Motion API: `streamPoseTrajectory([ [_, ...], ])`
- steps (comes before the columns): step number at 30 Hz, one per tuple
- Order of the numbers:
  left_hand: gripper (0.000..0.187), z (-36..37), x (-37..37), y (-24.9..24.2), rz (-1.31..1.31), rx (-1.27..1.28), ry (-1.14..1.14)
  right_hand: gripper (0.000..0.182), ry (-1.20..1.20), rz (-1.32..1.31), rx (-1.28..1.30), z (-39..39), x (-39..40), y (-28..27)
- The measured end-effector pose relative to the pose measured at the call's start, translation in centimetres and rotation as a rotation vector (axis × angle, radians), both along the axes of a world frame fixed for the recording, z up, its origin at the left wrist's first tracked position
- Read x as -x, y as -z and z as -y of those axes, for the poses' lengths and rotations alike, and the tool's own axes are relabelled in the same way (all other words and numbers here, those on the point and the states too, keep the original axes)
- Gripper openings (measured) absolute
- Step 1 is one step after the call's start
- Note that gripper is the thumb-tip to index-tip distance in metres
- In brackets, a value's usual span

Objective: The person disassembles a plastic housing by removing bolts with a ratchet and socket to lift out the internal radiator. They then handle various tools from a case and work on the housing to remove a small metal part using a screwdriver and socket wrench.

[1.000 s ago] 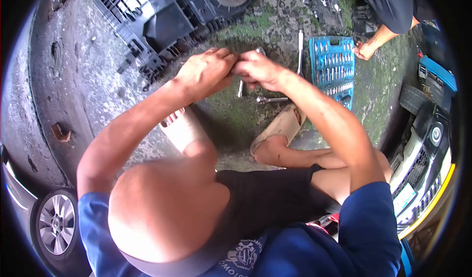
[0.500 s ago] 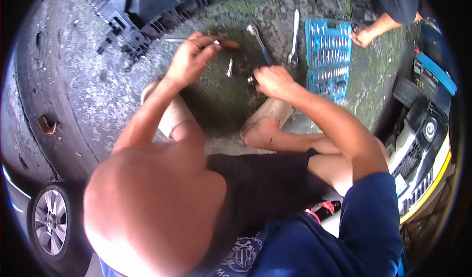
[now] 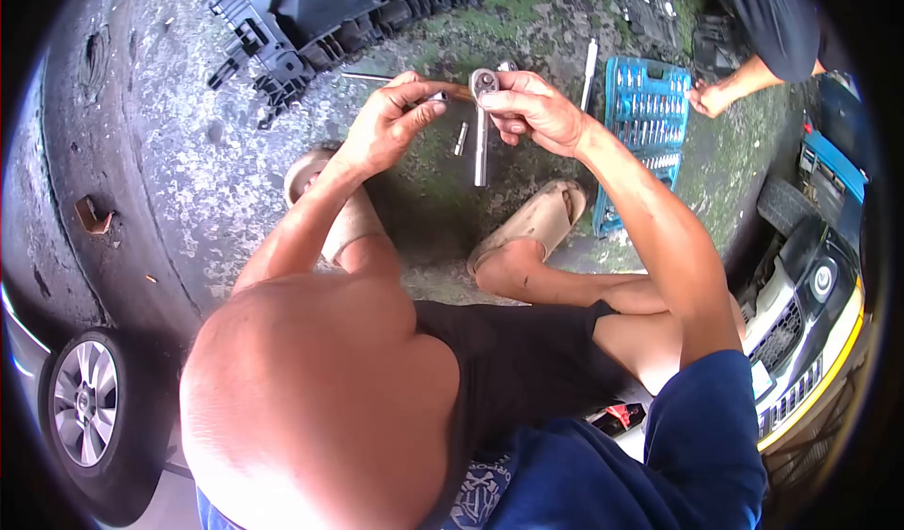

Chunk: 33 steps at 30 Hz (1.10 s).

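Observation:
My left hand (image 3: pixel 388 125) pinches a small silver socket (image 3: pixel 439 99) between thumb and fingertips. Just to its right, my right hand (image 3: pixel 539 111) grips a ratchet wrench (image 3: pixel 481 139) near its round head, and the chrome handle points down toward me. The ratchet head and the socket are close together but apart. Behind my hands lies a screwdriver with an orange-brown handle (image 3: pixel 459 90), its metal shaft showing left of my left hand. Below, on the ground, is a small silver socket piece (image 3: pixel 460 139). Another ratchet's head (image 3: pixel 507 66) peeks out behind my right hand.
A blue socket case (image 3: pixel 647 106) lies open at the right, with a co-worker's hand (image 3: pixel 708 98) beside it. A long wrench (image 3: pixel 590 64) lies left of the case. Black plastic car parts (image 3: pixel 325 8) lie at the upper left. A wheel (image 3: pixel 87 403) stands lower left.
My right hand has risen toward my left hand, bringing the ratchet upright into clear view. The left hand still pinches the socket. The whole view has shifted slightly.

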State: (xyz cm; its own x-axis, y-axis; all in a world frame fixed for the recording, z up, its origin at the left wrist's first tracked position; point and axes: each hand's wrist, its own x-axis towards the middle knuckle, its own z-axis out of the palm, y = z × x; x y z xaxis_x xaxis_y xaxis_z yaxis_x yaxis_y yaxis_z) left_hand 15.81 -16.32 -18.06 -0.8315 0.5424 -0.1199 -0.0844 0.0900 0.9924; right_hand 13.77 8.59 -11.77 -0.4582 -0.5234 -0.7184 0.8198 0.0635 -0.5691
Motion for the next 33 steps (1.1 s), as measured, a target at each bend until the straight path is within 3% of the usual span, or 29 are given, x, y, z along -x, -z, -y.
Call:
streamPoseTrajectory([
  [4, 0.033, -0.3, 0.5, -0.4, -0.048, -0.068, -0.042, 0.014, -0.018, 0.140, 0.123, 0.6, 0.5, -0.7],
  [9, 0.034, -0.3, 0.7, -1.3, -0.108, -0.103, -0.034, 0.022, -0.029, 0.261, 0.201, 1.2, 0.5, -1.4],
  [14, 0.034, -0.2, 0.7, -1.7, -0.129, -0.120, -0.026, 0.025, 0.104, 0.384, 0.296, 0.9, -0.2, -0.8],
  [22, 0.030, -0.4, 1.4, -2.3, -0.158, -0.155, -0.014, 0.043, 0.099, 0.431, 0.266, 1.1, 0.4, -1.5],
  [29, 0.031, -0.7, 0.9, -2.6, 0.018, -0.185, -0.016, 0.038, 0.122, 0.446, 0.285, 1.3, 0.5, -1.4],
  [33, 0.031, -1.4, 1.2, -2.7, -0.148, -0.109, -0.078, 0.045, 0.144, 0.426, 0.279, 1.1, 0.3, -0.7],
])
